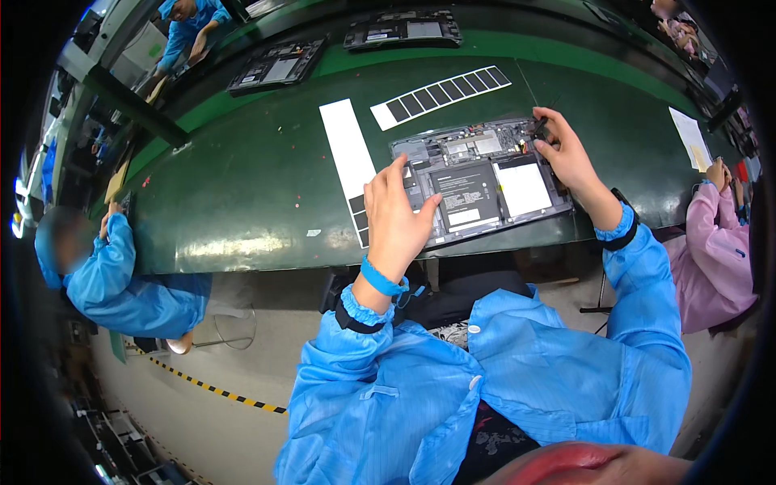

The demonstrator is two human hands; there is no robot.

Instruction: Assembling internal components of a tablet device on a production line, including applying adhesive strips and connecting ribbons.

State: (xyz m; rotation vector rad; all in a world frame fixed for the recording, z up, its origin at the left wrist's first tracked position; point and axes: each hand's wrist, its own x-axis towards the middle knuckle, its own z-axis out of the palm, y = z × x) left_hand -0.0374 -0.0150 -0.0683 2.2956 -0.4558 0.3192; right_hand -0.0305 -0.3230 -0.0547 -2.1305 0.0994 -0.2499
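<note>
An opened laptop base (558, 202) lies on the green table in front of me, its inside facing up. It shows a black battery pack (461, 190), a white rectangular panel (522, 191) and a circuit board along the far side. My left hand (396, 212) rests on its left edge, fingers stretched and thumb apart at the battery's side. At the far right corner my right hand (570, 153) pinches a small black piece (540, 128) between thumb and index finger. The piece's exact kind is too small to make out.
Beyond the laptop lies a white strip with black rectangular stickers (444, 95). Another, mostly bare strip (346, 141) lies left. Two more opened laptop bases (279, 66) (404, 29) stand at the back. People sit left and right; papers (689, 133) lie at the right.
</note>
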